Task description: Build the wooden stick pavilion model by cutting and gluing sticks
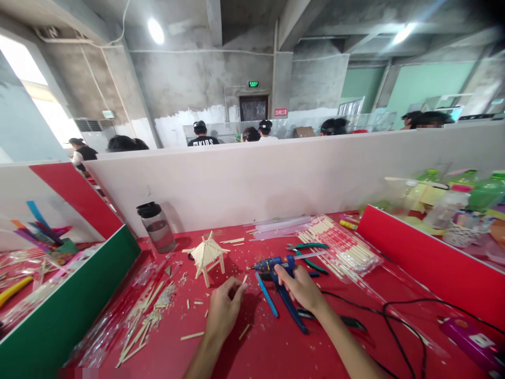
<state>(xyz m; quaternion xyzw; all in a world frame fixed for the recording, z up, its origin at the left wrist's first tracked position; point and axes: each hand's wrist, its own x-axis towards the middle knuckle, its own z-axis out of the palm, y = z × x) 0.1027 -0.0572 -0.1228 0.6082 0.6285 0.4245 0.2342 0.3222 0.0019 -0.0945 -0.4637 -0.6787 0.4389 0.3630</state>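
My left hand (pixel 226 305) pinches a short wooden stick piece (pixel 245 279) between thumb and fingertips, just above the red table. My right hand (pixel 302 287) is closed on the rear of a blue glue gun (pixel 272 263), whose nozzle points left and whose glue stick sticks out at the back. Beyond my left hand stands a small pavilion model (pixel 209 255) of pale wooden sticks, with a peaked roof on legs. A blue rod-like tool (pixel 267 295) lies between my hands. Green-handled pliers (pixel 315 252) rest behind the glue gun.
Plastic-wrapped stick bundles (pixel 343 242) lie at the back right. A water bottle (pixel 157 229) stands by the white partition (pixel 252 184). Loose sticks (pixel 142 326) and scraps litter the left. Black cable (pixel 389 316) loops near a purple device (pixel 469 337). Green (pixel 79 295) and red (pixel 426 252) dividers flank the table.
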